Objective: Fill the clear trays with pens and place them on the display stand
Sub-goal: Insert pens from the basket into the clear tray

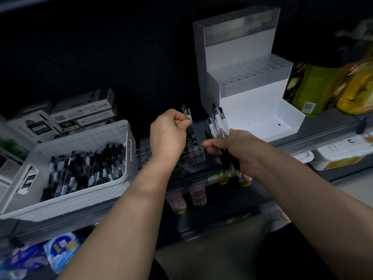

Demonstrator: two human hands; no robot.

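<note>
A clear tray [191,158] with rows of round holes lies on the dark shelf in front of me. My left hand [168,134] pinches a single clear-and-black pen [188,122], held upright over the tray's far holes. My right hand [230,148] grips a bundle of several pens [219,124], their tops fanning upward just right of the tray. The white stepped display stand [242,81] rises behind, with clear holed trays sitting on its upper and middle steps and its bottom step bare.
A white perforated basket [84,190] full of pens sits at the left, with pen boxes [80,112] stacked behind it. Yellow-green bottles [314,89] stand right of the stand. Cups [197,195] and packets fill lower shelves.
</note>
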